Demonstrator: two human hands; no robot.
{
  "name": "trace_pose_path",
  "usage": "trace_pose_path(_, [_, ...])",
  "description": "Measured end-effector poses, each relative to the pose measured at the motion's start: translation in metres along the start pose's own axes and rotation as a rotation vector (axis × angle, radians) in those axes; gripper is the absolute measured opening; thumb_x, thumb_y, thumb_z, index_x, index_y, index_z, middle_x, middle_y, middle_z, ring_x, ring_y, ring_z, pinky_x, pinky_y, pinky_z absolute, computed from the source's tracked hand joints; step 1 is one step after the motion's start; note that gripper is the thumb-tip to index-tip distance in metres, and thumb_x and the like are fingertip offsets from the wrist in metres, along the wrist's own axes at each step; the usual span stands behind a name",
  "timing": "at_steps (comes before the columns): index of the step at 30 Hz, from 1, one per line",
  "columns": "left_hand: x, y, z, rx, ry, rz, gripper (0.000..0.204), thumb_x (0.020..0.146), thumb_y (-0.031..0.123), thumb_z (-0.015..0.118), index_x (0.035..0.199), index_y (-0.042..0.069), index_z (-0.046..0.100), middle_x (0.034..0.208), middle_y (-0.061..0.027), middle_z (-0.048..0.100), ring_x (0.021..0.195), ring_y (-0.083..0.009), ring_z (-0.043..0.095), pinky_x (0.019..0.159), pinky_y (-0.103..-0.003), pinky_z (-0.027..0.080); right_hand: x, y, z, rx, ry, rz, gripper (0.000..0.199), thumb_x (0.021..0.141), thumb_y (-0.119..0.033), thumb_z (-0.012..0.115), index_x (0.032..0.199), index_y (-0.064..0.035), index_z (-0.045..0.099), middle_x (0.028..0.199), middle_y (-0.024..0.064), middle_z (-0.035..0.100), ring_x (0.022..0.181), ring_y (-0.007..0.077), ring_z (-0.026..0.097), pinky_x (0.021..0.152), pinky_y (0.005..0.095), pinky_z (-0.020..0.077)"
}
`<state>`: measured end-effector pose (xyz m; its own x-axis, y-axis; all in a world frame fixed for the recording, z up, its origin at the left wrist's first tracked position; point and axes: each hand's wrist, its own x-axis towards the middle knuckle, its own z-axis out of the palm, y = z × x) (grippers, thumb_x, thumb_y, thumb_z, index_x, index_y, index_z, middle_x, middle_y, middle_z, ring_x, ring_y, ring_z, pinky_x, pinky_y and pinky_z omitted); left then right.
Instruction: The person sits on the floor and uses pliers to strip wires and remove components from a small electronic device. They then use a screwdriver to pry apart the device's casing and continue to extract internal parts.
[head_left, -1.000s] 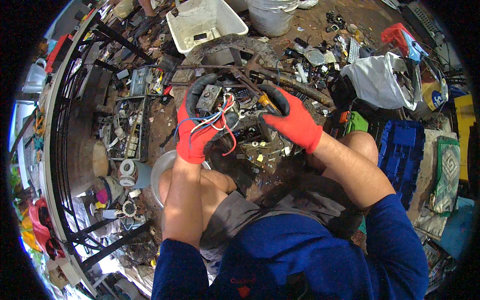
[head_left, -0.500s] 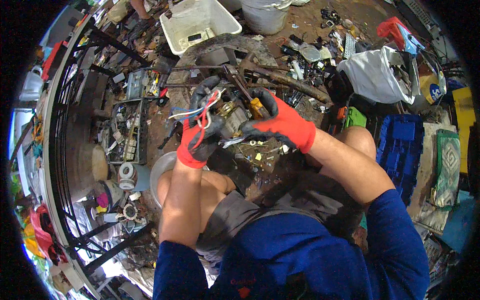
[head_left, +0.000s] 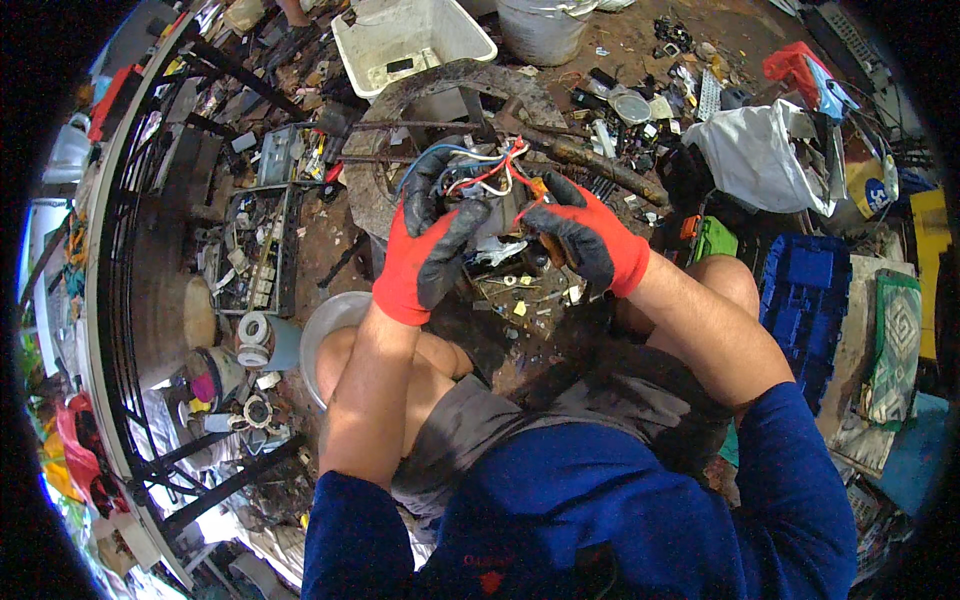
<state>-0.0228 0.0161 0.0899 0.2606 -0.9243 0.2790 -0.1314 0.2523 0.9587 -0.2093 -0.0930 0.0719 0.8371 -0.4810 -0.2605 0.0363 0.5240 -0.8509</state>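
While seated above a cluttered floor [head_left: 640, 60], the person holds a wired part [head_left: 490, 195] up between both gloved hands. Left hand [head_left: 428, 250] is clenched around its left side, fingers over the top; right hand [head_left: 585, 240] grips its right side. Red, white and blue wires [head_left: 480, 170] sprout from the top. White tub [head_left: 400, 40] sits far left, blue crate [head_left: 805, 300] right.
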Motion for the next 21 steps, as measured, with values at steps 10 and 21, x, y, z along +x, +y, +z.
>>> trace_pose_path(10, [0.004, -0.022, -0.006, 0.359, 0.039, 0.227, 0.043, 0.091, 0.011, 0.061, 0.133, 0.004, 0.054, 0.129, -0.0151, 0.058, 0.116, -0.0298, 0.057, 0.098, -0.038, 0.046, 0.012, 0.017, 0.001, -0.124, -0.038, -0.174, 0.054, 0.088, -0.008, 0.071, 0.137, -0.0080, 0.048, 0.113, 0.0017, 0.063, 0.097, 0.0095, 0.059, 0.080, 0.0268, 0.0507])
trace_pose_path(21, [-0.007, -0.053, -0.017, 0.242, 0.182, 0.061, 0.055, 0.083, 0.011, 0.065, 0.136, 0.001, 0.052, 0.128, -0.0195, 0.062, 0.114, -0.0324, 0.062, 0.097, -0.040, 0.048, 0.018, 0.037, -0.003, -0.353, 0.098, -0.292, 0.078, 0.075, -0.009, 0.082, 0.141, -0.0023, 0.041, 0.131, 0.0091, 0.057, 0.118, 0.0167, 0.054, 0.101, 0.0335, 0.0444])
